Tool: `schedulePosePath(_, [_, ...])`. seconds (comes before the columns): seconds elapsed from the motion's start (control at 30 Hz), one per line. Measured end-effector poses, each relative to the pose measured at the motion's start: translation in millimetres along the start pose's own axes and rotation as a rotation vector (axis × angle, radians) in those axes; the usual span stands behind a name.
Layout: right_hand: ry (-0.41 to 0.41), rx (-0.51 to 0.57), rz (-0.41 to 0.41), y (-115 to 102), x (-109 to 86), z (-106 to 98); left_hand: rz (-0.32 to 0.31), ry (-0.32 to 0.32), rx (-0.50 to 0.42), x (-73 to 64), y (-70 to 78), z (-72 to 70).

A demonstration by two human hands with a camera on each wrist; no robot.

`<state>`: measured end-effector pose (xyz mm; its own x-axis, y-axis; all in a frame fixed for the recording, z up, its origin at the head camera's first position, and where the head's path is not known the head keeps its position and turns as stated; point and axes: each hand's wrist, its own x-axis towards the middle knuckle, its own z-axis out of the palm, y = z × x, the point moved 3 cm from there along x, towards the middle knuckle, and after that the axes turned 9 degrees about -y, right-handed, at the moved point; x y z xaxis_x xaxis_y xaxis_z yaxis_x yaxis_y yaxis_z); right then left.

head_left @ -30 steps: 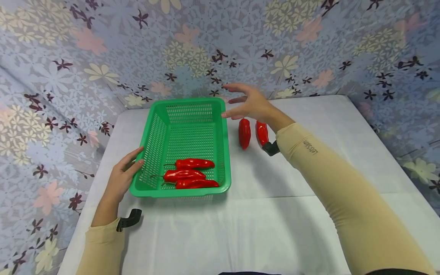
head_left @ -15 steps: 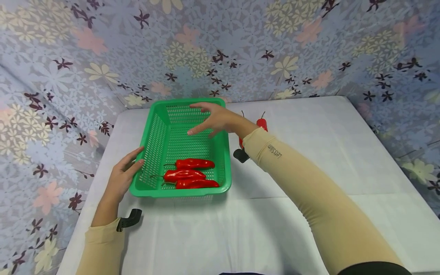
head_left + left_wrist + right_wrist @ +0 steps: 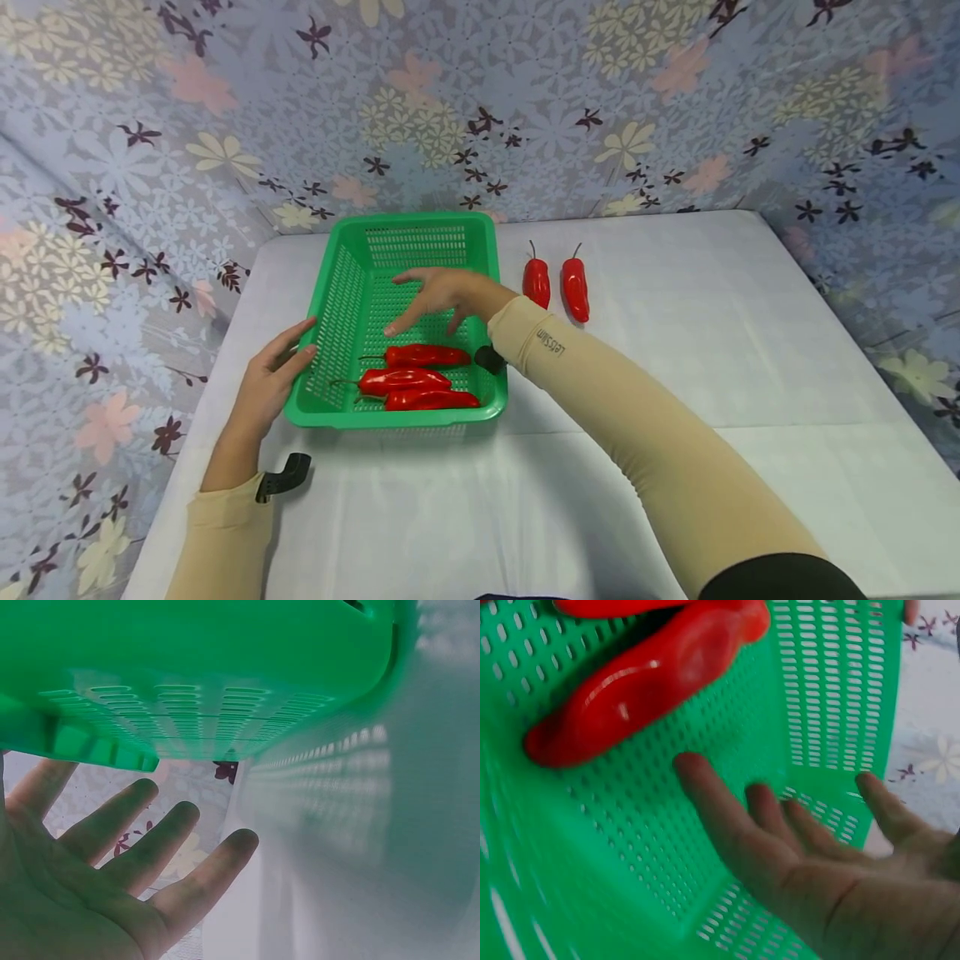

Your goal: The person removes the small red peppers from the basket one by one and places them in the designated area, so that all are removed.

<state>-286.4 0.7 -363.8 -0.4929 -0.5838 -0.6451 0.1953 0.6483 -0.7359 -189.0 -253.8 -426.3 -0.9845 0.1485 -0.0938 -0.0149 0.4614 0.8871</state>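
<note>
Status: seemingly partway

Fingers (image 3: 412,276) of the right hand (image 3: 448,292) are hanging spread, gripping nothing, over the green basket (image 3: 405,419); the left hand (image 3: 272,375) is resting at its left side, fingers apart. Three red peppers (image 3: 405,381) are lying inside; two peppers (image 3: 575,287) on the bench (image 3: 705,342) are seemingly outstanding.

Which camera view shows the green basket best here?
The head view: it has the whole green basket in frame from above, though the right hand hides some of its floor. The left wrist view shows only part of its outside; the right wrist view, part of its inside with red peppers.
</note>
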Motion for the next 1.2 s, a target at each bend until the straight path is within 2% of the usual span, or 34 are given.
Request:
schedulePosePath(0.13, [-0.081, -0.069, -0.019, 3, 10.7, 9, -0.004, -0.007, 0.001, 0.4, -0.2, 0.5])
schedulePosePath(0.37, [-0.117, -0.171, 0.011, 7, 24.5, 19, -0.007, -0.008, -0.002, -0.3, 0.7, 0.3])
schedulePosePath(0.6, [-0.134, -0.179, 0.058, 14, 34.0, 26, 0.003, -0.009, -0.003, 1.7, -0.2, -0.2])
schedulePosePath(0.8, [-0.129, -0.193, 0.05, 18, 37.9, 30, -0.002, -0.007, -0.006, 2.0, -1.6, -0.1])
schedulePosePath(1.03, [-0.143, -0.104, 0.033, 21, 43.7, 34, -0.001, -0.008, -0.006, 0.5, -2.4, -0.2])
schedulePosePath(1.2, [-0.108, -0.117, 0.017, 20, 43.3, 33, 0.005, -0.003, -0.004, 0.5, -2.8, -1.3])
